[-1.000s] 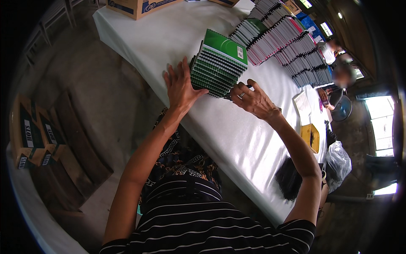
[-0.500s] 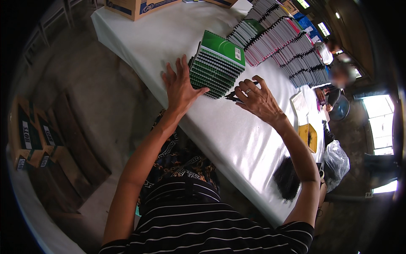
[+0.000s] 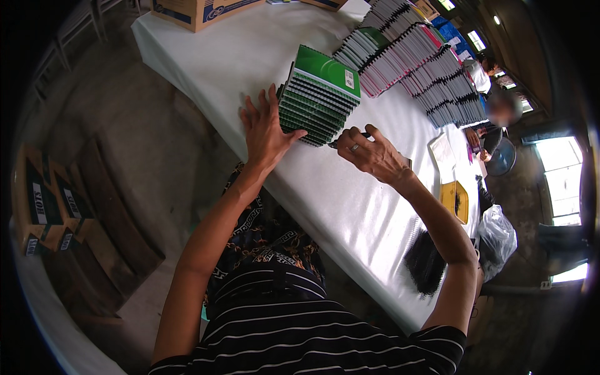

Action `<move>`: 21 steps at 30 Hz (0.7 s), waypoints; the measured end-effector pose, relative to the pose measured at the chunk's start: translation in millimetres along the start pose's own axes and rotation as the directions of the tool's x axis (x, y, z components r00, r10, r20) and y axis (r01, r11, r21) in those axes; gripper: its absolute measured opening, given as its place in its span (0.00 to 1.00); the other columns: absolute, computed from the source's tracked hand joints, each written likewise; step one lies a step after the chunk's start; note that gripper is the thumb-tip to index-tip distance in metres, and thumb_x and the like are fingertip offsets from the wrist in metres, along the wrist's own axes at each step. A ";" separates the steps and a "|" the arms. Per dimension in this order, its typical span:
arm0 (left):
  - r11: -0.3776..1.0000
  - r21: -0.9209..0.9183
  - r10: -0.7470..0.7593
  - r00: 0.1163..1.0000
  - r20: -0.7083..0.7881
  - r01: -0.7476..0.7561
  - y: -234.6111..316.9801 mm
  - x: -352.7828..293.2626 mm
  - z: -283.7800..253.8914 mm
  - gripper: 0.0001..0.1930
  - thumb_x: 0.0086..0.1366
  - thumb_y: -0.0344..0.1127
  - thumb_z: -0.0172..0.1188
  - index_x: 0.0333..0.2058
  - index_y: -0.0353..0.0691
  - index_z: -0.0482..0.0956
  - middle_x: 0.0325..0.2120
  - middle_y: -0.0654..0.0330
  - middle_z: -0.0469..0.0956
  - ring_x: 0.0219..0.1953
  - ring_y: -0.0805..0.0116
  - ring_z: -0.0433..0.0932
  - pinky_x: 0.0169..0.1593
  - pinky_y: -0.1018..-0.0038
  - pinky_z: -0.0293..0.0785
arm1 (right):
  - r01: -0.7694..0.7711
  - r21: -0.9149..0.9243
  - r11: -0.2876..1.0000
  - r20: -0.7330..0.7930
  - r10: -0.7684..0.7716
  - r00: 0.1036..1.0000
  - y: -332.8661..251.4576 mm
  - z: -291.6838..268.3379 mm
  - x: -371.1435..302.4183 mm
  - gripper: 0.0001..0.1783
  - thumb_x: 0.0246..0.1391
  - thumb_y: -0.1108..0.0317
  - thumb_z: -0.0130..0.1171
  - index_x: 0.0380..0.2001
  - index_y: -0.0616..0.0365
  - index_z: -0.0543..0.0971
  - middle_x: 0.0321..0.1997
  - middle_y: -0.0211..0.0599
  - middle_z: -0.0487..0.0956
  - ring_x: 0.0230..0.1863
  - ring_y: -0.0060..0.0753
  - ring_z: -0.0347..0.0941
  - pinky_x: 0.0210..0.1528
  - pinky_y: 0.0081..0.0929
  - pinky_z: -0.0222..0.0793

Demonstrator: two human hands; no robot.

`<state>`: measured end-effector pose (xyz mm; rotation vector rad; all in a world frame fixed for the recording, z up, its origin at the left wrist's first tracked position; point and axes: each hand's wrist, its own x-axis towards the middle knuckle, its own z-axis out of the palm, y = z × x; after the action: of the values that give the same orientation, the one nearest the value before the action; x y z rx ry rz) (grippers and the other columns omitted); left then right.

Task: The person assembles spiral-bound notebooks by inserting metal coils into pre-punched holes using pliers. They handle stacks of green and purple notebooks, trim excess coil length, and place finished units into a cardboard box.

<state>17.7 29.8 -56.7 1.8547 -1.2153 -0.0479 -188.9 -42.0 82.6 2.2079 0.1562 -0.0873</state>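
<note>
A stack of green spiral-bound books (image 3: 328, 72) stands on the white-covered table, with its black coil edges toward me. My left hand (image 3: 265, 128) rests against the stack's left side, fingers spread and thumb lying along the lower coils. By the bottom right corner of the stack, my right hand (image 3: 372, 153) is closed around black pliers (image 3: 334, 144). The tips of the pliers reach the coil ends, and most of the tool is hidden under my fingers.
Tall rows of bound books (image 3: 406, 56) fill the far side. To the right lie a yellow tray (image 3: 454, 201), loose black coils (image 3: 425, 262) and a clear plastic bag (image 3: 497, 240). A cardboard box (image 3: 200, 12) sits at the far left. Another person (image 3: 494, 134) is at the far right.
My right hand has moved left with the pliers, bringing their tips in to the stack's lower right corner. My left hand stays against the stack.
</note>
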 end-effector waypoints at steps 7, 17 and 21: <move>0.999 0.030 0.013 1.000 0.007 -0.013 2.2 -1.1 -0.4 0.60 0.45 0.67 0.65 0.67 0.40 0.44 0.63 0.41 0.55 0.66 0.29 0.46 0.65 0.38 0.42 | 0.005 -0.035 0.999 -0.011 -0.006 1.000 0.8 6.7 -5.5 0.17 0.48 0.65 0.62 0.43 0.46 0.72 0.42 0.21 0.69 0.51 0.19 0.63 0.56 0.27 0.60; 0.999 0.051 0.015 1.000 0.008 -0.015 0.5 -2.2 0.2 0.58 0.48 0.66 0.64 0.67 0.38 0.44 0.63 0.40 0.55 0.66 0.29 0.45 0.65 0.39 0.42 | -0.020 -0.002 1.000 -0.011 0.020 1.000 1.9 2.4 -3.8 0.13 0.52 0.63 0.59 0.42 0.48 0.73 0.41 0.21 0.71 0.48 0.20 0.65 0.52 0.26 0.61; 0.998 0.050 0.021 1.000 0.003 -0.022 1.2 -2.1 1.3 0.58 0.48 0.66 0.64 0.67 0.38 0.44 0.63 0.39 0.54 0.66 0.29 0.45 0.65 0.40 0.42 | -0.242 0.216 0.946 0.245 0.187 0.951 -10.8 0.3 0.5 0.09 0.56 0.62 0.57 0.37 0.53 0.75 0.32 0.28 0.76 0.38 0.23 0.72 0.41 0.27 0.70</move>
<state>15.1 30.4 -57.5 1.8853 -1.2487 -0.0080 -189.9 -35.9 73.8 2.4254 -0.2333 -0.2407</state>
